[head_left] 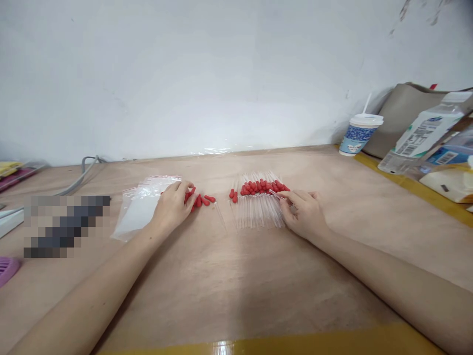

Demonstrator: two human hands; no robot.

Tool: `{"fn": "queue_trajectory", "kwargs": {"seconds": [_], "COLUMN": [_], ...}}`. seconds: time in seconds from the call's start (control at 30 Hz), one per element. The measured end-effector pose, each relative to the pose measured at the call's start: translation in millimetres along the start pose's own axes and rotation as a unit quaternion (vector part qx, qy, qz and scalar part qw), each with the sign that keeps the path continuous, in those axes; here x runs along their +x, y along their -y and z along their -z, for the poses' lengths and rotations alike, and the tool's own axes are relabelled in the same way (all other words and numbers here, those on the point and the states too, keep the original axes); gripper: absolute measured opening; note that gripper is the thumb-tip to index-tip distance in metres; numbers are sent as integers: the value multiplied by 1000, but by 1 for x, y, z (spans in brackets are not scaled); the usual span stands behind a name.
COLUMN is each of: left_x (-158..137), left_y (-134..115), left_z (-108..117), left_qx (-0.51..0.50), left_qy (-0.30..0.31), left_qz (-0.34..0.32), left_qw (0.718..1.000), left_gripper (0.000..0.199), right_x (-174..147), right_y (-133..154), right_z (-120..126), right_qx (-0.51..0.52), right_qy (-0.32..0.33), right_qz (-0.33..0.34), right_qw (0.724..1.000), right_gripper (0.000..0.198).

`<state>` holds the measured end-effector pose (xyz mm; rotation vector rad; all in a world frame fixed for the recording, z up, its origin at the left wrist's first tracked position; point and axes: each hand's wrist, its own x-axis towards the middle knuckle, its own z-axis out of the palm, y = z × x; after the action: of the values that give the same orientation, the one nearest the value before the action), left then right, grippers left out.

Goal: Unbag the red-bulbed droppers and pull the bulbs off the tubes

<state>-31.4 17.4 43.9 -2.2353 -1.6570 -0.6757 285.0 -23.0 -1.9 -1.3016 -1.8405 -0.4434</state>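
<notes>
1. Left fingers (184,186) pinch a red bulb (192,191), nearly closed; loose red bulbs (209,198) lie just right of them;
2. Right fingers (293,196) pinch a clear tube (275,194); further clear tubes (258,213) lie just left, on the desk (236,281).

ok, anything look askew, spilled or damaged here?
Nothing looks spilled. One clear tube lies slanted, apart from the close-set row of clear tubes to its right. Dark marks high on the wall's right side look like staining or peeling. A dark item at left is pixelated, so unreadable.
</notes>
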Motion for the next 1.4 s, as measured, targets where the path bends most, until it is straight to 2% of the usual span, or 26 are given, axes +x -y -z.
{"fn": "queue_trajectory", "kwargs": {"seconds": [0.27,0.4,0.8,0.93,1.0,1.07,1.17,1.23,1.33,1.4], "left_x": [-1,-1,-3,-4,-4,-5,-4,-1,12,25], "left_y": [8,6,3,-1,-5,-12,-24,-32,-46,-55], "left_z": [-7,-6,-4,-3,-2,0,-1,-3,-8,-11], "left_qx": [25,17,16,25,27,21,-5,-20,-15,-7], "left_qy": [7,-10,-4,-38,-61,-70,-56,-32,16,77], "left_qz": [-57,-57,-55,-69,-76,-88,-111,-119,-91,-45], "left_qw": [998,998,998,997,995,993,992,992,996,996], "left_gripper": [25,26,25,23,22,21,20,19,21,26], "right_x": [0,0,-2,-2,0,3,9,11,12,11], "right_y": [-1,-1,5,5,1,-6,-20,-29,-39,-41], "right_z": [-1,-2,0,2,5,10,15,16,13,9], "right_qx": [4,-1,3,10,30,62,89,85,68,58], "right_qy": [5,6,55,60,81,129,197,213,214,205], "right_qz": [4,12,45,41,59,117,212,231,227,225], "right_qw": [1000,1000,997,997,995,983,953,946,948,951], "right_gripper": [19,19,23,26,33,50,86,100,103,98]}}
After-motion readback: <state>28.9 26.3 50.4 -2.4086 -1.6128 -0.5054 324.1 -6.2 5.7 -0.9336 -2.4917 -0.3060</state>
